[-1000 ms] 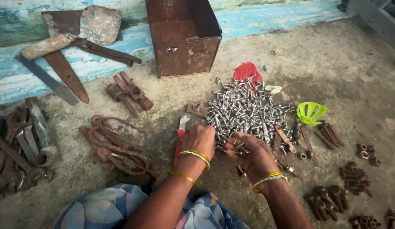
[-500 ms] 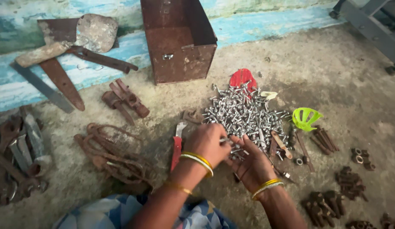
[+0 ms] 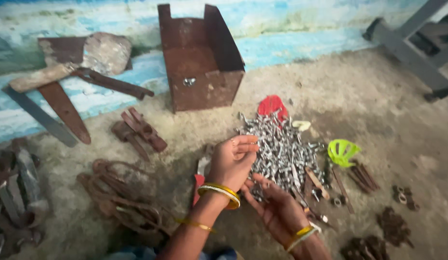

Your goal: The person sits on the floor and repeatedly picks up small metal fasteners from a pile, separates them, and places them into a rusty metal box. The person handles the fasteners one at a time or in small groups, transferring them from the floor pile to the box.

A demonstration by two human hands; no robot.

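Left hand (image 3: 232,161) is raised over the near-left edge of the heap of shiny silver screws and bolts (image 3: 281,151), fingers curled, can't tell if it's gripping anything. Right hand (image 3: 278,208) lies palm-up, open, just near of the heap. Rusty open metal box (image 3: 201,62) sits far behind.

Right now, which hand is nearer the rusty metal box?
Left. The left hand is raised, fingers curled, just below the rusty metal box. The right hand lies palm up, lower and farther away, beside the pile of silver bolts.

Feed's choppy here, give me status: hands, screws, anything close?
Left hand raised, fingers curled. Right hand palm up, open. Both beside the screw pile. Rusty metal box beyond it.
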